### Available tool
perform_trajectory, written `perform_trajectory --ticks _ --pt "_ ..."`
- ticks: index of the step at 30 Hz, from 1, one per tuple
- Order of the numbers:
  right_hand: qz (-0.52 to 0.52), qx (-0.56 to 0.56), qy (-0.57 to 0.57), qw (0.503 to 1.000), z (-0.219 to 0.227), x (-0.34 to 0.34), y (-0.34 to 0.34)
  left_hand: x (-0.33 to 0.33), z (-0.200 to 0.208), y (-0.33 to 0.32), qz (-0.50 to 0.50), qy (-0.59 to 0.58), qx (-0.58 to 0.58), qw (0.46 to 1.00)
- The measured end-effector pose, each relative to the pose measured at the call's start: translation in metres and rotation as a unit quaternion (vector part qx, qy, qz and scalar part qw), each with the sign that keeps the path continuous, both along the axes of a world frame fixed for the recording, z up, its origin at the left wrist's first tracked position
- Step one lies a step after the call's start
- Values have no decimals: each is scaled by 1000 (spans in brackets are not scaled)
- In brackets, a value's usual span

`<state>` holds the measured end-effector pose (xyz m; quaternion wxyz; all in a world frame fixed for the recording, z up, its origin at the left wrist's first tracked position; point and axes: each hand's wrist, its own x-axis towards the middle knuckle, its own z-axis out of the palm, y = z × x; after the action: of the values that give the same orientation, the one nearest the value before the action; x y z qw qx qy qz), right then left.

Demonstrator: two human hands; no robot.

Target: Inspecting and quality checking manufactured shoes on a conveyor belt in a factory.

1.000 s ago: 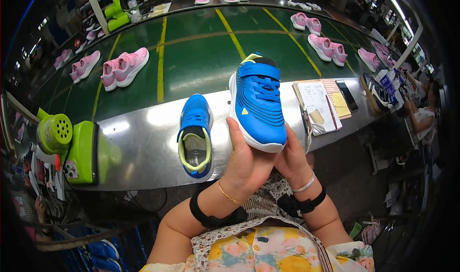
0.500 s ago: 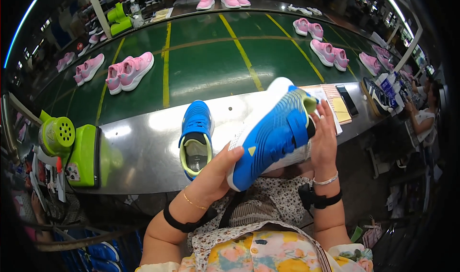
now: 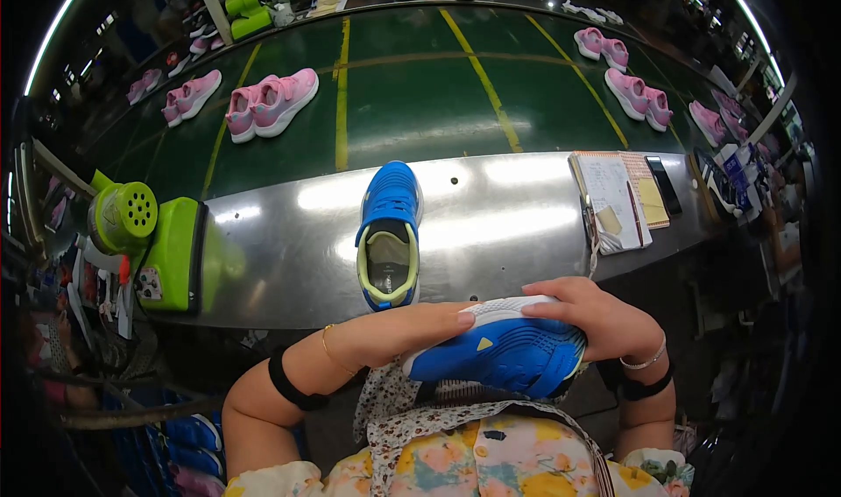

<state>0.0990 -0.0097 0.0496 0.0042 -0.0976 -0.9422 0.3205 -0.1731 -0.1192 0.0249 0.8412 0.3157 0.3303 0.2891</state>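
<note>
Close to my body, below the front edge of the metal table, a blue sneaker (image 3: 512, 357) with a white sole lies on its side between my hands, sole facing away from me. My left hand (image 3: 416, 332) grips its left end, thumb along the sole edge. My right hand (image 3: 591, 317) wraps round the other end, fingers over the sole. A second blue sneaker (image 3: 390, 204) with a yellow-green lining stands upright on the table, opening toward me; neither hand touches it.
A metal tabletop (image 3: 272, 269) borders a green conveyor belt (image 3: 394, 85) carrying pairs of pink sneakers (image 3: 285, 103). A lime-green machine (image 3: 166, 252) stands at left. An open notebook (image 3: 613, 190) with a pen and a dark phone (image 3: 663, 184) lie at right.
Both hands have drawn the held sneaker down toward my body and tipped it onto its side. My right hand has closed round its end. The view has shifted; the other sneaker stays on the table.
</note>
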Motion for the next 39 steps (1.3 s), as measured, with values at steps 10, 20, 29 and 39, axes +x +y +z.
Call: perform_trajectory --ticks 10,20,29,39 --pt "-369 -622 361 588 -94 2 13 -79 -41 3 353 607 280 655" --pt "-307 -714 396 489 -141 -37 0 -54 -77 -1 424 -29 17 905" --pt "-262 -800 378 386 -138 -48 -3 -7 -79 15 401 -144 18 905" --pt "-244 -774 364 458 -135 -42 -8 -17 -79 11 400 -98 14 911"
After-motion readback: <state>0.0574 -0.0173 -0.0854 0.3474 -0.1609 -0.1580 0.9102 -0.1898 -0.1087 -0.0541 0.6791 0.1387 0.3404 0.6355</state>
